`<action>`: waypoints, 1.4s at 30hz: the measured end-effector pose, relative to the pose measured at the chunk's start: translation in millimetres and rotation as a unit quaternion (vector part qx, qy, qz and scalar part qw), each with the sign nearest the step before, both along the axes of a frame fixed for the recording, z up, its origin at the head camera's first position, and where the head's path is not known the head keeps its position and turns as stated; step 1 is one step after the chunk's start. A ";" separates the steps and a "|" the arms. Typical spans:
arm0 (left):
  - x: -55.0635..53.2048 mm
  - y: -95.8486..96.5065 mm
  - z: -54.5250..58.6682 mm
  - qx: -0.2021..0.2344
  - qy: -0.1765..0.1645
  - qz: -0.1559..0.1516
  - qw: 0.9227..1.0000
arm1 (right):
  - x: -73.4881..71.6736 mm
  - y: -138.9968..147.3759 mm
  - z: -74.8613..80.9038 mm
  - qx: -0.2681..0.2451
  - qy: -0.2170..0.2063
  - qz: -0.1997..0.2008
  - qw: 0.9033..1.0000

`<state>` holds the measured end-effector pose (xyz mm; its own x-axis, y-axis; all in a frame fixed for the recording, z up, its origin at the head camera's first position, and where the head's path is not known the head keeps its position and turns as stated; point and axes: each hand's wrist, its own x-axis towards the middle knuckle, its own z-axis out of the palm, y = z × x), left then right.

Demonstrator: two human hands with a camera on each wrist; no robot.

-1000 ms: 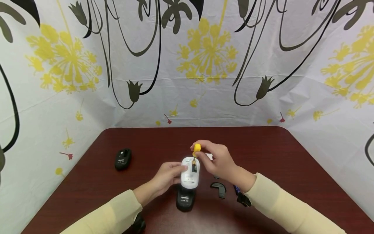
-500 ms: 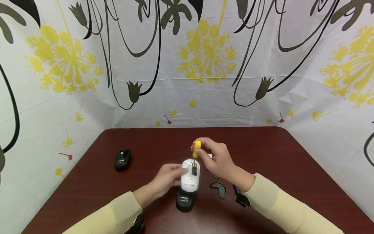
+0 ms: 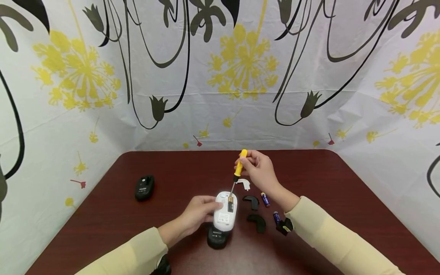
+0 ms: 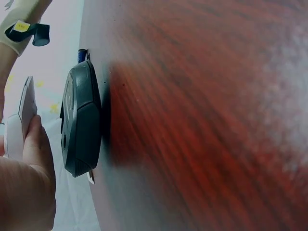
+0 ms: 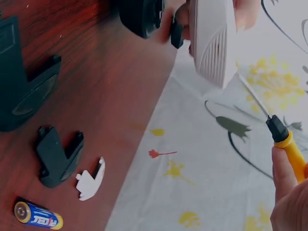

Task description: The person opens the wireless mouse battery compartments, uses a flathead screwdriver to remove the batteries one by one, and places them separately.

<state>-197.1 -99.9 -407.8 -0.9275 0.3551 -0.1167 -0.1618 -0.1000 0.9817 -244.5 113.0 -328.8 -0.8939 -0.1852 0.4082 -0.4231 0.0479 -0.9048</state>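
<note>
My left hand (image 3: pixel 197 212) grips a white computer mouse (image 3: pixel 224 219), underside up, with its thumb on the near left edge. A battery (image 3: pixel 230 206) lies in the mouse's uncovered compartment. Between the thumb and fingers of my right hand (image 3: pixel 260 172) is a yellow-handled screwdriver (image 3: pixel 241 164), slanting down so its tip meets the compartment's far end. In the right wrist view, the screwdriver's metal shaft (image 5: pixel 254 95) reaches behind the white mouse's ribbed end (image 5: pixel 214 55). A black mouse (image 4: pixel 82 115) lies on the table just below the white one, partly covered by it in the head view.
Right of the mice lie a white battery cover (image 3: pixel 245 184), two black covers (image 3: pixel 253 202) and two blue batteries (image 3: pixel 265 199). Another black mouse (image 3: pixel 144 187) sits at the left of the table (image 3: pixel 185 168). A patterned cloth (image 3: pixel 220 130) hangs behind the table.
My right hand has risen and shifted right, leaning the screwdriver over and showing more of its shaft. The white mouse has moved slightly toward me. The covers and batteries are now less hidden.
</note>
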 end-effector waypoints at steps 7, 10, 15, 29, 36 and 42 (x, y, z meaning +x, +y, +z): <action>2.8 2.4 1.4 0.001 0.004 -0.004 1.000 | -18.2 6.5 -7.4 -0.001 -0.110 -0.019 0.994; 3.3 3.0 2.7 0.001 0.001 -0.006 1.000 | -22.5 8.3 -8.9 -0.001 -0.148 -0.025 0.989; 3.6 3.6 3.0 0.000 0.000 -0.010 1.000 | -26.5 9.9 -11.9 -0.003 -0.201 -0.031 0.979; 4.9 5.5 2.5 0.002 0.010 -0.017 1.000 | -31.5 11.3 -22.9 -0.001 -0.259 -0.033 0.965; 4.4 6.3 2.9 0.007 0.005 -0.018 1.000 | -33.9 14.1 -28.3 -0.008 -0.271 -0.021 0.962; 5.4 7.1 3.2 0.009 0.007 -0.018 1.000 | -34.7 14.8 -32.3 -0.018 -0.277 -0.011 0.961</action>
